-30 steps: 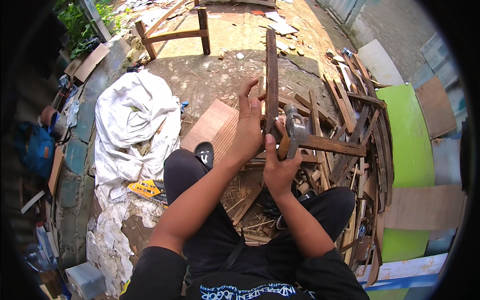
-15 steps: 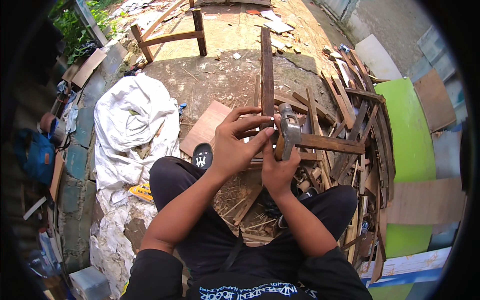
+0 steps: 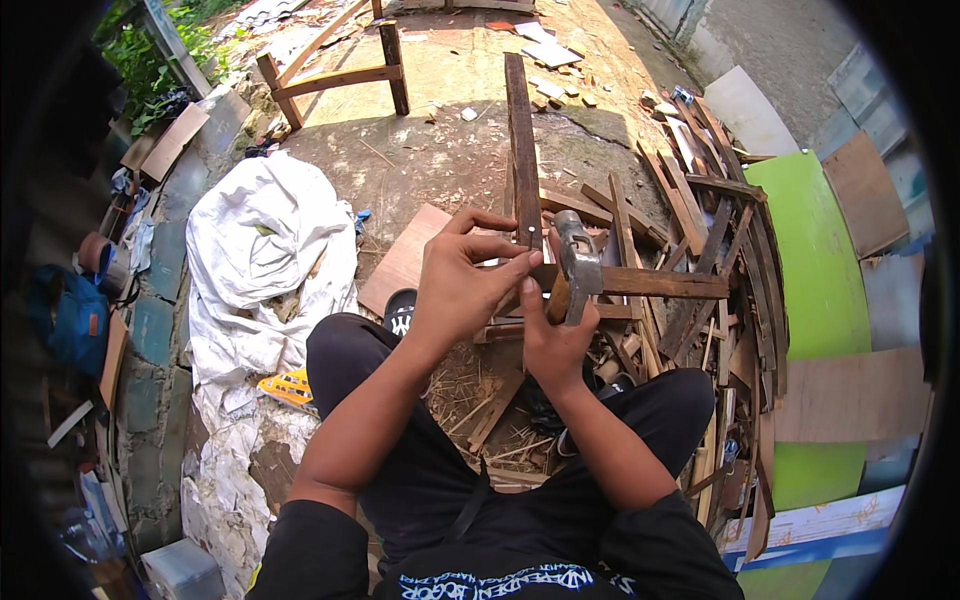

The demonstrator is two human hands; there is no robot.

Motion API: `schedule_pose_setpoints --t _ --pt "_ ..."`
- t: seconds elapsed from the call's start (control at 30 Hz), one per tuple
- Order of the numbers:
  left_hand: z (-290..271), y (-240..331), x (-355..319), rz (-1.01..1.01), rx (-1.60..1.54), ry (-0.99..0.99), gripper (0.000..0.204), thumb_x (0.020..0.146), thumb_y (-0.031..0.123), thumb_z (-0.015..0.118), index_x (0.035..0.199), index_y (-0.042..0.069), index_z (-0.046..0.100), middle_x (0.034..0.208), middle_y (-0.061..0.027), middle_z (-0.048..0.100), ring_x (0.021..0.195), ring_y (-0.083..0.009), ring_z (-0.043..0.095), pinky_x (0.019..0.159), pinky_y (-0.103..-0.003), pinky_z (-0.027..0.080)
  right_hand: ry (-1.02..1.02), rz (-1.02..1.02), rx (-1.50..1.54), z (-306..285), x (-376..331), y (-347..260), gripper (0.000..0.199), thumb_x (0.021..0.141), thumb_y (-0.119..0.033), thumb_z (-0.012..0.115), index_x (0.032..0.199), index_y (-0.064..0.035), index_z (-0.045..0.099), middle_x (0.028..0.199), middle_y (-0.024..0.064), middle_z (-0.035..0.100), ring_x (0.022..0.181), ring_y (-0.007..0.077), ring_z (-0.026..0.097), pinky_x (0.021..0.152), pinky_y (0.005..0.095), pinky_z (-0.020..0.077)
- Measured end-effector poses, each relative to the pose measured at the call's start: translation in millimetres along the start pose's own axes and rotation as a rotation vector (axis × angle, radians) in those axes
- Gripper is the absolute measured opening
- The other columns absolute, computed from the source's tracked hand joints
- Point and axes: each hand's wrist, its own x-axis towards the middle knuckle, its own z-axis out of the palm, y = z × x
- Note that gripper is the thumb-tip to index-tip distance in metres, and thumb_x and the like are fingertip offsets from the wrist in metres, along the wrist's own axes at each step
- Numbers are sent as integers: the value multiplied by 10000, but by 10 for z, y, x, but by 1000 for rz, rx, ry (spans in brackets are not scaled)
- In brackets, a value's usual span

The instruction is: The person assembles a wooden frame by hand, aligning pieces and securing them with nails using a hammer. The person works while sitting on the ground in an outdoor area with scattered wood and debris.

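1. Littered ground (image 3: 440, 160) surrounds the long bar (image 3: 520, 150).
2. At the bar's near part, the left hand (image 3: 465, 285) pinches a nail (image 3: 531, 230).
3. Right of the bar, the right hand (image 3: 556, 345) grips a hammer (image 3: 580, 272).
4. A mis-aimed blow could bend the nail or bruise the left hand.

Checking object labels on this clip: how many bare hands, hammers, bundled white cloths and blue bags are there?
Bare hands: 2 (left hand, right hand)
Hammer: 1
Bundled white cloth: 1
Blue bag: 1
Total: 5

Partly sunlit ground (image 3: 430, 165), low block wall (image 3: 152, 322), green panel (image 3: 815, 270)
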Motion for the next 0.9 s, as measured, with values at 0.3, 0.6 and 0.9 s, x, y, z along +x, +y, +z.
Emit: schedule_pose_setpoints --t 0.3,0.6,0.9 --pt "-40 -28 18 127 61 -7 168 793 112 838 952 65 817 1115 -87 681 1045 -216 669 911 -336 526 -57 44 12 -40 8 24 319 975 -187 706 1195 34 641 974 113 727 876 152 688 762 309 532" --pt "-16 -90 69 140 23 -15 175 791 108 831 951 42 807 1145 -102 669 1099 -229 647 935 -355 504 -4 -12 -80 22 -14 91 324 954 -160 728 1195 38 642 925 145 740 836 160 721 704 310 544" --pt "-31 -24 58 129 62 -89 156 798 55 818 952 36 803 1174 -96 638 1072 -204 661 901 -326 552 7 55 -47 15 -87 38 329 986 -192 702 1201 42 615 1001 90 702 877 119 651 755 287 511"
